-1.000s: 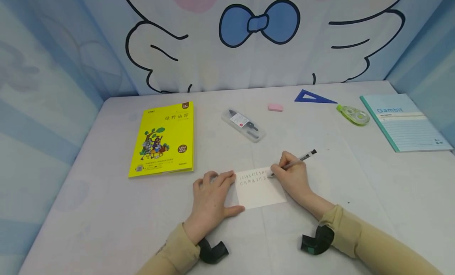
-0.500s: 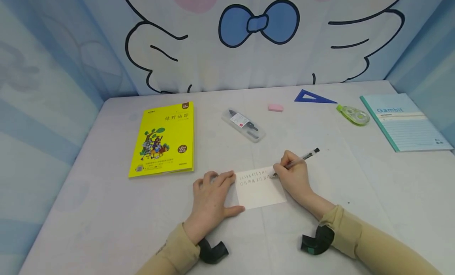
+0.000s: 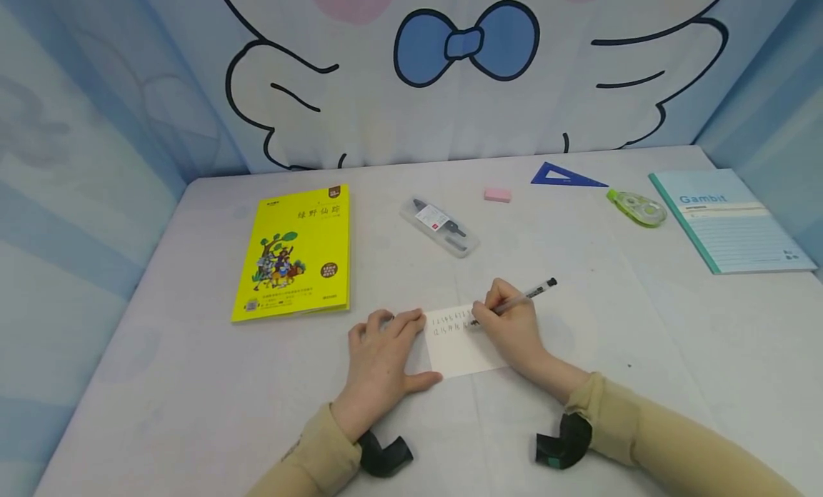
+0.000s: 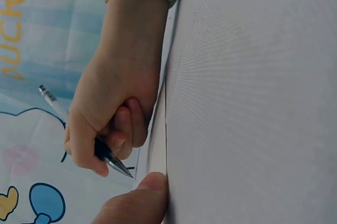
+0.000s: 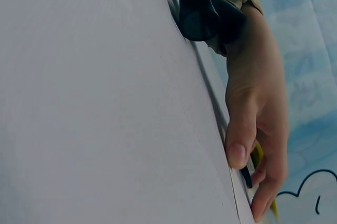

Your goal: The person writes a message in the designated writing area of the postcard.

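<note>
A small white sheet of paper lies on the table with two rows of handwritten numbers near its top. My right hand pinches a pen with a clear barrel and black end, its tip down by the second row. That hand covers the right part of the paper. My left hand rests at the paper's left edge with spread fingers, thumb near the lower left corner. From the left wrist, the pen's dark grip and metal tip show close to the left thumb.
A yellow book lies at the left. Behind the paper are a compass in a clear case, a pink eraser and a blue set square. A green correction tape and a teal notebook lie to the right.
My right hand shifted slightly right, then moved left across the paper with the pen, covering more of the written rows. The left hand and the paper stay in place.
</note>
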The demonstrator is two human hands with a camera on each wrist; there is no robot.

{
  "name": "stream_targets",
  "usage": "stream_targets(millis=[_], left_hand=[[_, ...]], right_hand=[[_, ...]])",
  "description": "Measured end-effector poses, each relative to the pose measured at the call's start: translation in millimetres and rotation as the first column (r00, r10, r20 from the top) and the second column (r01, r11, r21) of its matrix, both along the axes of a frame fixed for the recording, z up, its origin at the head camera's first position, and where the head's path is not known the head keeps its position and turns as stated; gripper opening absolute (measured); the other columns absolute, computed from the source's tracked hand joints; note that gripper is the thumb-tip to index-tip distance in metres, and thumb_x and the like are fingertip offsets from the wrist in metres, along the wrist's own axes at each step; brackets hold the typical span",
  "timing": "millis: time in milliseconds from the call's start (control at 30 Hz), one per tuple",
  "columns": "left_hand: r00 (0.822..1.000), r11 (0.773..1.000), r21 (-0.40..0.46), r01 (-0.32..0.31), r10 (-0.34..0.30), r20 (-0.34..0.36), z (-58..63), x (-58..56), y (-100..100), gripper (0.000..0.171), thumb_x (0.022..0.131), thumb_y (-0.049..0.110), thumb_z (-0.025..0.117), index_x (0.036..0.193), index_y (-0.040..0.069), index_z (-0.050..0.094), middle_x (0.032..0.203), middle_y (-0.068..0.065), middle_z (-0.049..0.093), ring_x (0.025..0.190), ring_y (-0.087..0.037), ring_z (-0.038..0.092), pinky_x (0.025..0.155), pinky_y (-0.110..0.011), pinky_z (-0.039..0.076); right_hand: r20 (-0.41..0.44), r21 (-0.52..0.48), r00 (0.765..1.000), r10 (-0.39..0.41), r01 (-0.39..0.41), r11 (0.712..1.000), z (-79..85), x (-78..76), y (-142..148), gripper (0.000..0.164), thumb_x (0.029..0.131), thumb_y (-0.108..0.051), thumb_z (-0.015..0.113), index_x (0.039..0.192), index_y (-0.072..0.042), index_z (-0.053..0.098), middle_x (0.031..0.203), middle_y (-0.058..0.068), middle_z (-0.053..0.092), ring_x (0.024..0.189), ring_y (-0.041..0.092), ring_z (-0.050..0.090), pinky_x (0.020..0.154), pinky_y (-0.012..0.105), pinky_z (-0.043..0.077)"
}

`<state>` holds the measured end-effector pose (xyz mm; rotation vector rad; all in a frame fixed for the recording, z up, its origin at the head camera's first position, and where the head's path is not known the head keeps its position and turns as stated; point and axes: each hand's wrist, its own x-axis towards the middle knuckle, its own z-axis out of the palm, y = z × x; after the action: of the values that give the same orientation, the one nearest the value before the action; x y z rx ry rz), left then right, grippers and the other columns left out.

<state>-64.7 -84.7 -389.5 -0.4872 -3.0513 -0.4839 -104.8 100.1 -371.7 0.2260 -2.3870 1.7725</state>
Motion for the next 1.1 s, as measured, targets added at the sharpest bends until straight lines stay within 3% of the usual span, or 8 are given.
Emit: stream_targets(millis=[467, 1100], left_hand=[[0.998, 1.0, 0.02, 0.016, -0.015, -0.057, -2.4, 0.3, -1, 0.073, 0.066, 0.055, 0.075, 0.124, 0.016, 0.056, 0.134, 0.003, 0.049, 0.114, -0.03, 0.04, 0.088, -0.055, 0.03], [0.998, 1.0, 0.016, 0.021, -0.02, -0.065, -2.0, 0.4, -2, 0.073, 0.066, 0.055, 0.075, 0.124, 0.016, 0.055, 0.134, 0.002, 0.049, 0.114, -0.03, 0.04, 0.088, -0.054, 0.031]], right_hand=[[-0.01, 0.033, 0.985, 0.174, -0.174, 0.984, -0.7, 12.8, -23, 0.032, 0.078, 0.01, 0.061, 0.058, -0.003, 0.039, 0.051, -0.006, 0.035, 0.046, -0.002, 0.031, 0.044, 0.015, 0.025], [-0.058, 0.065, 0.988, 0.146, -0.142, 0.988, -2.4, 11.4, -25, 0.032, 0.072, 0.015, 0.057, 0.056, -0.003, 0.036, 0.048, -0.006, 0.031, 0.046, -0.002, 0.029, 0.045, 0.015, 0.023]])
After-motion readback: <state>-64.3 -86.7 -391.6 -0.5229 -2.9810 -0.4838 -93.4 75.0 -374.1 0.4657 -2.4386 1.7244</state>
